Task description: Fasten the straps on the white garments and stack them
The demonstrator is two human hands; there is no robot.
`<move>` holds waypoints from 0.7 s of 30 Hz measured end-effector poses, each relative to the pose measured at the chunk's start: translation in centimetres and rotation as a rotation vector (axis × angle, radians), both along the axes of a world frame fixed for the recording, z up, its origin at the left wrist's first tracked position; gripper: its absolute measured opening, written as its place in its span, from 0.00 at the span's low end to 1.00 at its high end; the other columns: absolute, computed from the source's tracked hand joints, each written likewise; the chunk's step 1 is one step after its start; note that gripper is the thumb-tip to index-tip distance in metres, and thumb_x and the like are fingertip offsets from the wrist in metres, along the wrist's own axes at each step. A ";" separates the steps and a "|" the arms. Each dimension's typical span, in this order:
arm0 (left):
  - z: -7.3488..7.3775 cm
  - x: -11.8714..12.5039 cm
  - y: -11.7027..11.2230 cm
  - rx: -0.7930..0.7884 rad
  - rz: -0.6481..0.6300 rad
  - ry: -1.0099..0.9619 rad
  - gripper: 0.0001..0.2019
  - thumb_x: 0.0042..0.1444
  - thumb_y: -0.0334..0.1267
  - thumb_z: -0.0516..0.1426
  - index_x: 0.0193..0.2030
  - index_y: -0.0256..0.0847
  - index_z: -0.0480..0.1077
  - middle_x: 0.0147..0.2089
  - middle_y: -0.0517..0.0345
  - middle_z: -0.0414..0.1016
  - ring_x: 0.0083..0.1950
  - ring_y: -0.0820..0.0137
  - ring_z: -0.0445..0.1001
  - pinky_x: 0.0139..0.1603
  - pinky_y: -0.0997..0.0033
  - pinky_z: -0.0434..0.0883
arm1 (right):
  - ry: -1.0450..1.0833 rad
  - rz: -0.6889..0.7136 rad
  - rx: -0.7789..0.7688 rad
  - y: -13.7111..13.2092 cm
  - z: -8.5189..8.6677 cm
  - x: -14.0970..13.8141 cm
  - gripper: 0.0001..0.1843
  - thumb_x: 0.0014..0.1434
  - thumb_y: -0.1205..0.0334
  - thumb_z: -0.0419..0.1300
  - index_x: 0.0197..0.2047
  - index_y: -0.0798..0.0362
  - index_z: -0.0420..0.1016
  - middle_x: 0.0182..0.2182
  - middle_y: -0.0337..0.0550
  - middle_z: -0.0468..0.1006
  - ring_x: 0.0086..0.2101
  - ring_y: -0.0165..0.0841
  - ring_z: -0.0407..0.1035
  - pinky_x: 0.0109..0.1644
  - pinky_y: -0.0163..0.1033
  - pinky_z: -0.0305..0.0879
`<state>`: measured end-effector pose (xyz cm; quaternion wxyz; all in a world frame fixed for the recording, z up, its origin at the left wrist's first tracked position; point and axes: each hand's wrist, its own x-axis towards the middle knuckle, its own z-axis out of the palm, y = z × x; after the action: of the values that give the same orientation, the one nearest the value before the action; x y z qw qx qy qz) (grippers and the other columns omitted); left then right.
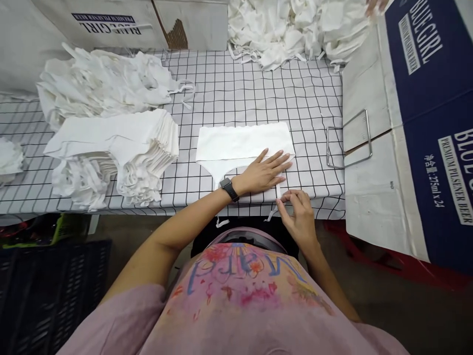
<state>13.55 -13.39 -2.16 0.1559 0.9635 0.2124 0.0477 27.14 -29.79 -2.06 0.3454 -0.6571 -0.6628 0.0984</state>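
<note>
White checked tablecloth (229,98) beside cardboard carton (410,133), left hand (264,173) flat on garment (244,142), right hand (298,211) closed on strap (278,190)

It seems a garment workshop: the checked desk (221,91) carries many white garments (244,141), in a neat stack (105,132) and loose heaps (103,81), with beer cartons (417,113) and a black plastic crate (55,296) nearby.

The tabletop (254,93) is bright, the floor (414,315) dim.

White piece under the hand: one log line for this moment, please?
Left hand: flat on white piece | right hand: pinching strap | white stack: to the left
</note>
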 end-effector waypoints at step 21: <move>-0.9 0.0 -0.1 0.100 0.002 -0.030 0.31 0.75 0.53 0.39 0.79 0.43 0.49 0.82 0.55 0.45 0.83 0.62 0.40 0.83 0.43 0.38 | -0.125 -0.016 0.046 -2.1 -2.6 -0.3 0.05 0.69 0.60 0.63 0.46 0.51 0.78 0.40 0.49 0.77 0.43 0.42 0.69 0.50 0.48 0.69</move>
<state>13.58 -13.54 -3.08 0.1109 0.9690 0.2085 0.0730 26.84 -31.94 -4.64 0.3190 -0.6592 -0.6798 0.0393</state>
